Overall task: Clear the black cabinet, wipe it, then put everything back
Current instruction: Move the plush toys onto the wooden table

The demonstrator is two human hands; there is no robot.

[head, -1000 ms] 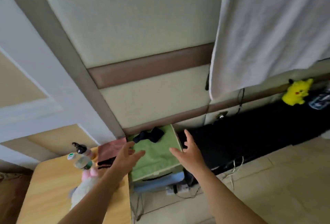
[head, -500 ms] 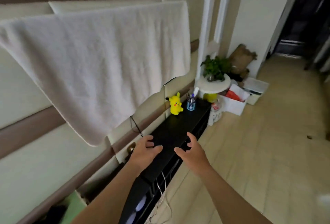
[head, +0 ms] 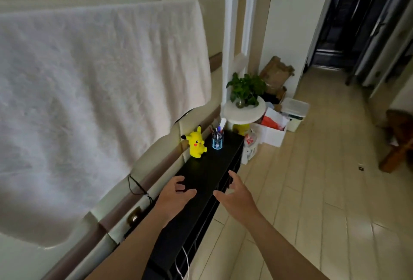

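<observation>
A long, low black cabinet (head: 212, 168) runs along the padded wall. Near its far end stand a yellow Pikachu toy (head: 196, 142) and, right of it, a clear blue pen cup (head: 217, 140) with several pens. My left hand (head: 175, 197) hovers over the cabinet top, fingers spread, holding nothing. My right hand (head: 235, 195) is beside it, over the cabinet's front edge, also open and holding nothing. Both hands are well short of the toy and the cup.
A big white towel (head: 96, 105) hangs on the wall above the cabinet. Past the cabinet's end stand a round white side table (head: 244, 113) with a potted plant (head: 245, 88), white boxes and bags (head: 272, 128), and a wooden chair (head: 397, 143) at far right. White cables (head: 184, 264) dangle from the cabinet front.
My view swung right from the green box and wooden table to the cabinet's far end. Both hands came along, still open, and now reach out over the black top.
</observation>
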